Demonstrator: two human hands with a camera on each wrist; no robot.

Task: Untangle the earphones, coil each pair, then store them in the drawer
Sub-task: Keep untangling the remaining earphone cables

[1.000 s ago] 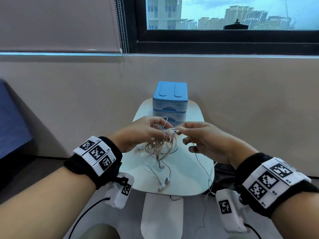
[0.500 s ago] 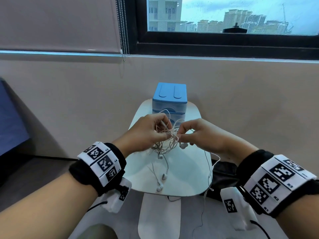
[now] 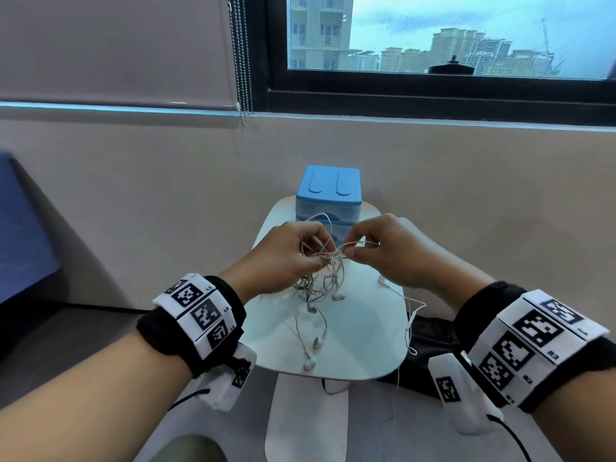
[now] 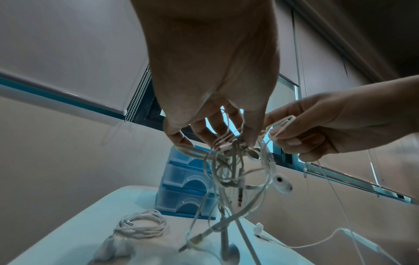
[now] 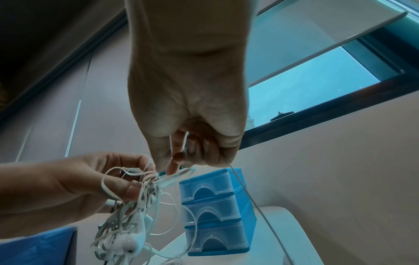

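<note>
A tangle of white earphone cables (image 3: 318, 278) hangs in the air over the small white table (image 3: 366, 328). My left hand (image 3: 286, 255) pinches the top of the tangle (image 4: 229, 161). My right hand (image 3: 383, 248) pinches a loop of cable (image 4: 281, 123) beside it, and a thin strand (image 5: 254, 199) runs down from that hand. Earbuds (image 3: 313, 345) dangle to the tabletop. A coiled pair (image 4: 140, 226) lies on the table at the left. The blue three-drawer box (image 3: 328, 198) stands behind the hands, all drawers closed (image 5: 215, 211).
The table stands against a beige wall under a dark-framed window (image 3: 433, 45). A bead chain (image 3: 243, 61) hangs from the blind. A black object (image 3: 430, 345) lies on the floor right of the table. A blue surface (image 3: 20, 228) is at far left.
Both hands have lifted the tangle higher above the table and closer to the drawer box. The right hand now pulls a cable loop out to the right.
</note>
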